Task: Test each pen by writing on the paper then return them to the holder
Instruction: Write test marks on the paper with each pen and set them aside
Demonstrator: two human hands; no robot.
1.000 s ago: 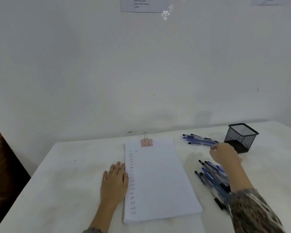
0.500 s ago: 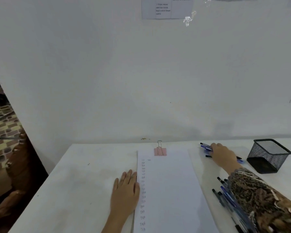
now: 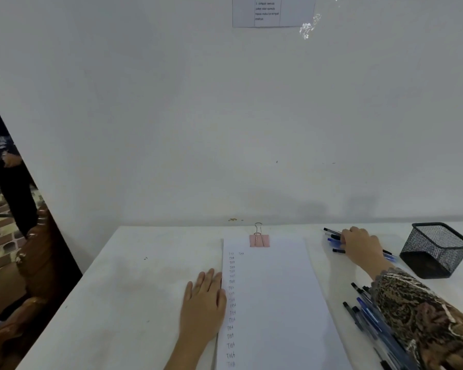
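A white paper stack (image 3: 275, 295) held by a pink binder clip (image 3: 259, 239) lies on the table, with a column of small written words down its left edge. My left hand (image 3: 203, 303) rests flat on the table, fingertips against the paper's left edge. My right hand (image 3: 360, 245) lies over a far group of blue and black pens (image 3: 333, 237), fingers curled on them; I cannot tell whether it grips one. A black mesh holder (image 3: 436, 249) stands to the right, apparently empty. A second pile of pens (image 3: 364, 313) lies near my right sleeve.
The white table (image 3: 134, 289) meets a white wall at the back. A printed sheet (image 3: 273, 12) is taped high on the wall. Carved wooden furniture (image 3: 35, 263) and a tiled floor lie beyond the table's left edge.
The view has shifted left and tilted. My right hand has stretched from beside the holder onto the far pens. My left hand has stayed flat by the paper.
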